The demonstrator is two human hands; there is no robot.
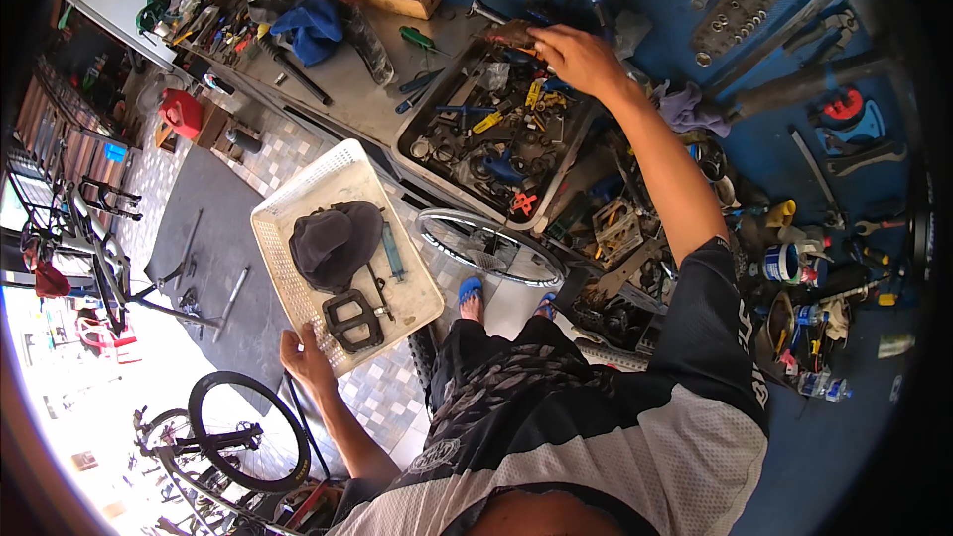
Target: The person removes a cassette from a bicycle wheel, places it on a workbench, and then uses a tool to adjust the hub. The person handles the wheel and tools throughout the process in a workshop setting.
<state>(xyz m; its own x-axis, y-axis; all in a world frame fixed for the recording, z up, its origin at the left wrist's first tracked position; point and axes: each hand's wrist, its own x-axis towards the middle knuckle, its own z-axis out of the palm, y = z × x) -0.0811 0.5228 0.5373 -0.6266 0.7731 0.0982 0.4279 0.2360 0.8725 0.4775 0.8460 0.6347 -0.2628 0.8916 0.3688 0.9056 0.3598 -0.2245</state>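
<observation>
My left hand (308, 357) grips the lower left corner of a white plastic basket (260, 228), which holds a dark cloth cap (333, 243), a black pedal (352, 323), a thin dark bar (378, 293) and a teal item (393, 248). My right hand (571, 60) reaches to the upper end of a dark metal tray (407, 146) crowded with tools and small parts. Its fingers are closed on a brownish object (514, 33) that I cannot make out clearly.
The workbench (392, 50) carries a blue cloth (308, 30), a bottle and tools, beside a blue tool panel (754, 89). A loose wheel (496, 263) stands below the tray. Bicycles (248, 432) are at the left, near a dark mat (199, 228) and red jerrycan (181, 114).
</observation>
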